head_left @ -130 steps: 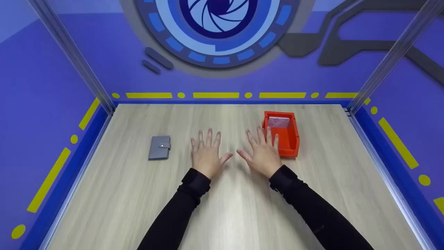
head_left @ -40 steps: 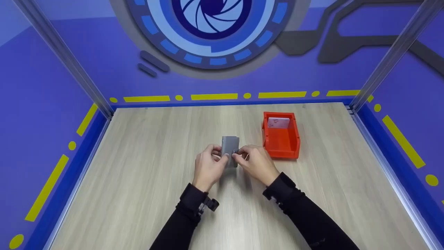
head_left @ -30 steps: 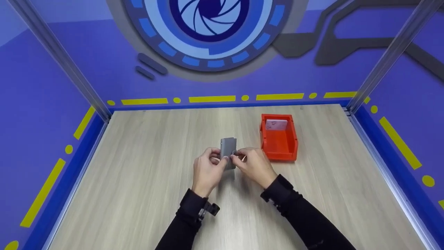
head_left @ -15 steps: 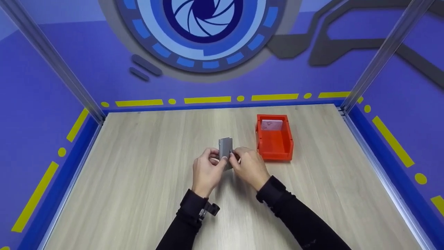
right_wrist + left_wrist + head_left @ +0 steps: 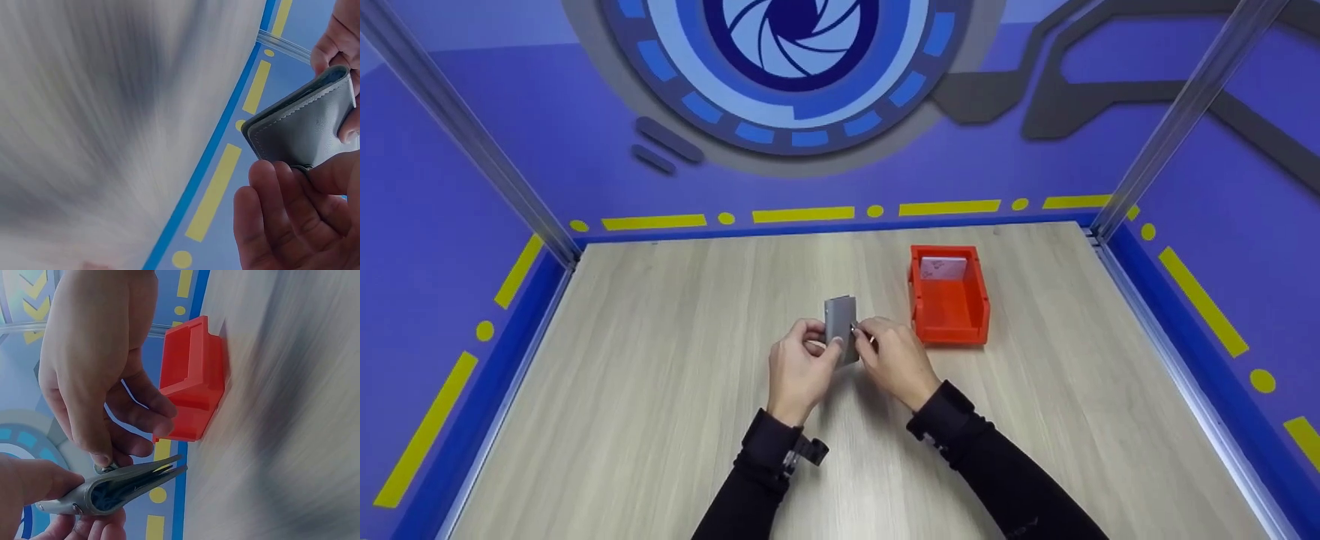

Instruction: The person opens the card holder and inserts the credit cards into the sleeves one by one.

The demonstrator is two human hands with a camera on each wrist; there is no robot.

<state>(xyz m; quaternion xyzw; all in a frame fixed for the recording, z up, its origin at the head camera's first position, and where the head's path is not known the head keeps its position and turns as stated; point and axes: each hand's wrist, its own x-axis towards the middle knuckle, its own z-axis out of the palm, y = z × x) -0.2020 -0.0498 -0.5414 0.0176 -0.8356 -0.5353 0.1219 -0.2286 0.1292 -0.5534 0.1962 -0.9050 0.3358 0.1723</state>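
A grey wallet (image 5: 840, 319) is held above the table, tilted up between both hands. My left hand (image 5: 799, 367) grips its spine side, thumb on the near cover and the other fingers behind. At the opposite edge, my right hand (image 5: 900, 360) pinches the small closing strap by its round metal snap (image 5: 106, 468); the remaining fingers of that hand are loosely bent. From the left wrist view, the wallet's covers stand slightly apart at the free edge, with inner leaves showing between them. In the right wrist view the stitched outer cover (image 5: 304, 126) faces the camera.
A red open-front bin (image 5: 950, 335) stands on the wooden table (image 5: 660, 360) just beyond my right hand. Inside it, a pale pink patterned card (image 5: 943, 268) leans against the back wall. Blue panels with yellow markings and metal posts border the table.
Earlier the wallet lay at the left and both hands were spread; now both hold it in the middle. Over the last second it has turned slightly, the right hand staying at the strap.
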